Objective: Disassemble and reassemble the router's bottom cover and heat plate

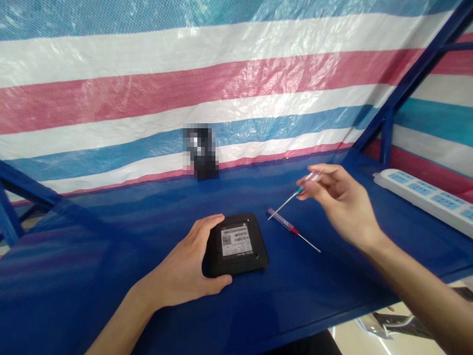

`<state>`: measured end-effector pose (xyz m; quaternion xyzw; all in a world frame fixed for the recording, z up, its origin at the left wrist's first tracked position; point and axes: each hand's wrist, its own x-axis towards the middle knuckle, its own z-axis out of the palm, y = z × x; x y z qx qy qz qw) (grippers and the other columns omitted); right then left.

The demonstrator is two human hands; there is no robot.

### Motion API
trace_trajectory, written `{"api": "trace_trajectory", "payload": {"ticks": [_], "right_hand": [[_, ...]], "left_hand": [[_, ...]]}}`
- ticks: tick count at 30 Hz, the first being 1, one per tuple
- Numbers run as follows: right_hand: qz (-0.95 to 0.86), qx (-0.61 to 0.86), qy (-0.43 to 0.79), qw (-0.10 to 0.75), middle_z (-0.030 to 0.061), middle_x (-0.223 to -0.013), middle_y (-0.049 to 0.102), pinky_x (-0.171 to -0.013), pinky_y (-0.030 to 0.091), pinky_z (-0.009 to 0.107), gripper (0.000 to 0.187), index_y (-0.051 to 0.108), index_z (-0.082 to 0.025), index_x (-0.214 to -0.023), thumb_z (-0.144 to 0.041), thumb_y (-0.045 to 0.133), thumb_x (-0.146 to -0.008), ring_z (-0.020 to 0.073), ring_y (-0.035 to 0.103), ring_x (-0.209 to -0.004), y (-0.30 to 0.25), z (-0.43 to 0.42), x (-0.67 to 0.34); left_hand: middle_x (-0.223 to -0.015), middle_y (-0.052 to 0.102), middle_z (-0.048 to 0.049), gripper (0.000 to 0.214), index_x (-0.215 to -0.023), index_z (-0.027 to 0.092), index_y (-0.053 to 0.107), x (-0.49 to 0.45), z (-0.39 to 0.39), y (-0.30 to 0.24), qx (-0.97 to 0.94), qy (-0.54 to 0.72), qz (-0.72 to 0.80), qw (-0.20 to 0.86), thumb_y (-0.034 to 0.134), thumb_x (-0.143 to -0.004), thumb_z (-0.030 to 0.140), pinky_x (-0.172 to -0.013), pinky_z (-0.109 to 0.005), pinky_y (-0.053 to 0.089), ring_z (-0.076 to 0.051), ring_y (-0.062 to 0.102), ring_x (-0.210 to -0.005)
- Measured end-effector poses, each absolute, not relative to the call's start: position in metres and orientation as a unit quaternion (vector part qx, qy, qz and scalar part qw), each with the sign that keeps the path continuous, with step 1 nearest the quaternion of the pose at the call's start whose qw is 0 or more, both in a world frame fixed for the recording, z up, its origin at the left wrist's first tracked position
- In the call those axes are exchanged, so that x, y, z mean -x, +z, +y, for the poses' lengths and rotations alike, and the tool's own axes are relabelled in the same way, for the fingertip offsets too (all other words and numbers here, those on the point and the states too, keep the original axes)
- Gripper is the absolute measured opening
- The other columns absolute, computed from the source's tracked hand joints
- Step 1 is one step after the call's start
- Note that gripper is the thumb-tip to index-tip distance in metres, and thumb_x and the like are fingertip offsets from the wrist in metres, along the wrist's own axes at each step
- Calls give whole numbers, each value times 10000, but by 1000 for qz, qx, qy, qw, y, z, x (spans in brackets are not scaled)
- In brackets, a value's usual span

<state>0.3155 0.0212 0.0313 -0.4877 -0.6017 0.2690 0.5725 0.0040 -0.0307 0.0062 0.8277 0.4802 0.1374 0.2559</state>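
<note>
one black device (238, 245) clamped by left-hand fingers (221, 281); right-hand fingers (321, 172) pinch one screwdriver (309, 179), second screwdriver (284, 222) lies near.

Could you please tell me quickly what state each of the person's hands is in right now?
Left hand: closed, grip around the black device on the tabletop.
Right hand: closed, holding a thin screwdriver in its fingertips.

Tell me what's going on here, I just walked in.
A person is working at a blue bench with bare hands. Their left hand grips a flat black square device, label side up, while their right hand holds a thin clear-handled screwdriver above the bench. A second screwdriver with a red band lies beside the device, and a white power strip sits off to the right.
</note>
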Motion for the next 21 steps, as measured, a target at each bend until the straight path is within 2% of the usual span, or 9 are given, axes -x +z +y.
{"api": "trace_trajectory", "payload": {"ticks": [6, 13, 21], "right_hand": [[-550, 458, 350, 604, -22, -757, 739, -625, 617, 304, 452, 592, -250, -1026, -514, 819, -738, 150, 711, -594, 6, 13, -300], [-551, 442, 378, 599, -12, -824, 750, -692, 628, 300, 414, 581, -244, -1022, -482, 808, -770, 133, 720, -643, 0, 13, -302], [-608, 398, 344, 595, 37, -968, 777, -781, 640, 320, 288, 575, -263, -1080, -361, 743, -867, 182, 759, -910, 1, 5, -301]], "left_hand": [[-1556, 340, -151, 933, -1498, 239, 178, -3, -30, 5, -824, 119, 488, 264, 742, -759, 309, -1212, -570, 309, -348, 350, -1460], [-1567, 326, -146, 943, -1509, 257, 171, -1, -31, 0, -827, 128, 482, 262, 751, -767, 317, -1214, -579, 299, -356, 330, -1470], [-1562, 359, -121, 935, -1519, 273, 203, 3, -31, -6, -829, 155, 472, 257, 757, -770, 341, -1210, -558, 319, -348, 341, -1468]]}}
